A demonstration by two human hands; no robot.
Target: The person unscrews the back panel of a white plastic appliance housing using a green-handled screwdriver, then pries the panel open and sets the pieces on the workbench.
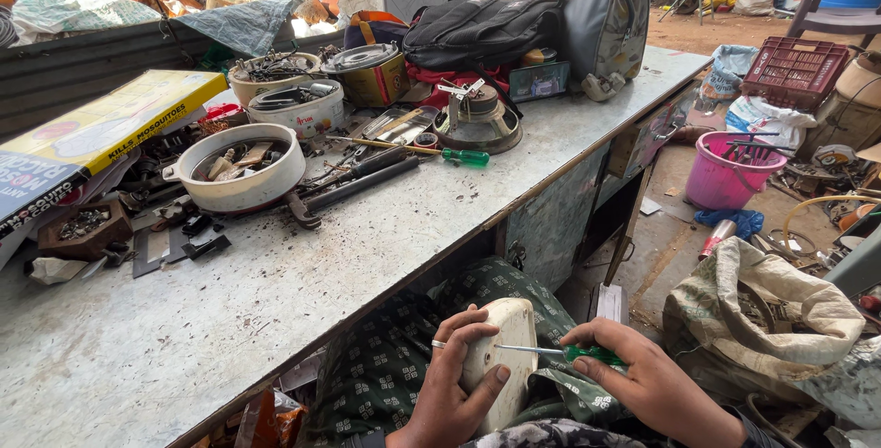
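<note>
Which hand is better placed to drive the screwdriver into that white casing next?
Right. The right hand already grips the green-handled screwdriver, its tip at the white casing. The left hand is wrapped around the casing, steadying it on the lap, so it is likely best left holding.

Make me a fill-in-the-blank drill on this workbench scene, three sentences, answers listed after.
1. The left hand grips a cream-white casing held over the person's ____.
2. The right hand holds a screwdriver with a ____ handle, its tip against the casing.
3. On the ground right of the metal table stands a ____ plastic bucket.

Missing words: lap; green; pink
</note>
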